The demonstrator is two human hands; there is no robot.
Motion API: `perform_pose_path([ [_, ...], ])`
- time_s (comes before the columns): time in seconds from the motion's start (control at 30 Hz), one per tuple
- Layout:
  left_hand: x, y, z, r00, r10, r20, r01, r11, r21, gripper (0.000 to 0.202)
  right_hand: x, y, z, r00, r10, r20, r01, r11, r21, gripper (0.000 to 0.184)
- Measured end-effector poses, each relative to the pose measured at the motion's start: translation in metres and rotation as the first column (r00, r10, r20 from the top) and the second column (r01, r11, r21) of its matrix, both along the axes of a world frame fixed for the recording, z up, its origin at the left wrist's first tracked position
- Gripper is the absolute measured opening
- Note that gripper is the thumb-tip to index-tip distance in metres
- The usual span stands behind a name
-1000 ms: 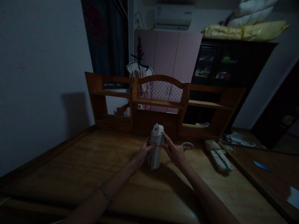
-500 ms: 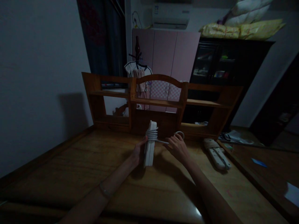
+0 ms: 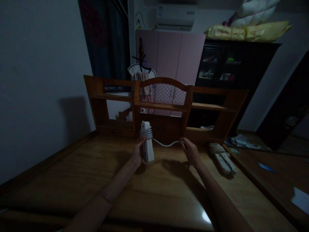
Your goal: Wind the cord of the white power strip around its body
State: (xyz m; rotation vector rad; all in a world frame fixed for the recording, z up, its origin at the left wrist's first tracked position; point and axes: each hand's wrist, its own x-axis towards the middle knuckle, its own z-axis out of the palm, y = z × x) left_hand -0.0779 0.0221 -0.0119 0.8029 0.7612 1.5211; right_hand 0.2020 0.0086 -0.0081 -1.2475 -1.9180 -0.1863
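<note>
My left hand [image 3: 138, 153] grips a white power strip [image 3: 147, 143] held upright above the wooden desk [image 3: 79, 174]. Its white cord is coiled round the strip's upper part. A loose stretch of the cord [image 3: 166, 144] sags from the coil over to my right hand [image 3: 190, 152], which is closed on the cord's far end. The two hands are well apart, with the cord hanging between them.
A second white power strip [image 3: 222, 158] with cord wound round it lies on the desk to the right. A wooden shelf unit [image 3: 166, 106] stands along the desk's back edge. Beyond are a pink wardrobe, a dark cabinet and a wall to the left.
My hands have moved apart: the left carried the strip leftward, the right pulled away to the right, and a length of cord has come off the coil between them.
</note>
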Motion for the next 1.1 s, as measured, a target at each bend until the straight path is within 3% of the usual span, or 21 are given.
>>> perform_pose_path([
  [0.13,-0.004,0.011,-0.009,0.975,0.213,-0.067,-0.210,0.976,0.059,0.049,-0.015,-0.009,0.000,0.961,0.090,0.261,-0.076,0.995,-0.062,0.024],
  [0.23,-0.007,0.016,-0.011,0.944,0.311,-0.109,-0.302,0.949,0.091,0.054,-0.032,-0.018,-0.001,0.928,0.146,0.343,-0.119,0.988,-0.099,0.023],
  [0.37,-0.010,0.021,-0.013,0.852,0.454,-0.260,-0.420,0.890,0.179,0.065,-0.058,-0.035,0.004,0.925,0.295,0.239,-0.253,0.949,-0.189,0.023],
  [0.47,-0.008,0.025,-0.018,0.749,0.529,-0.399,-0.454,0.849,0.272,0.068,-0.075,-0.051,0.011,0.897,0.438,0.051,-0.405,0.864,-0.299,0.026],
  [0.6,0.002,0.021,-0.023,0.668,0.486,-0.563,-0.346,0.873,0.344,0.068,-0.086,-0.065,0.022,0.819,0.535,-0.210,-0.567,0.697,-0.438,0.032],
  [0.73,0.011,0.009,-0.021,0.479,0.493,-0.727,-0.153,0.862,0.483,0.080,-0.083,-0.067,0.032,0.691,0.472,-0.548,-0.720,0.515,-0.464,0.039],
  [0.9,0.016,-0.005,-0.012,0.252,0.471,-0.845,0.096,0.857,0.507,0.087,-0.074,-0.062,0.041,0.570,0.351,-0.743,-0.806,0.414,-0.423,0.040],
  [1.0,0.020,-0.012,-0.009,0.200,0.481,-0.853,0.240,0.820,0.519,0.094,-0.069,-0.060,0.043,0.511,0.322,-0.797,-0.846,0.352,-0.400,0.040],
  [1.1,0.027,-0.021,-0.009,0.154,0.518,-0.841,0.382,0.754,0.534,0.107,-0.063,-0.059,0.043,0.542,0.322,-0.776,-0.838,0.282,-0.468,0.041],
])
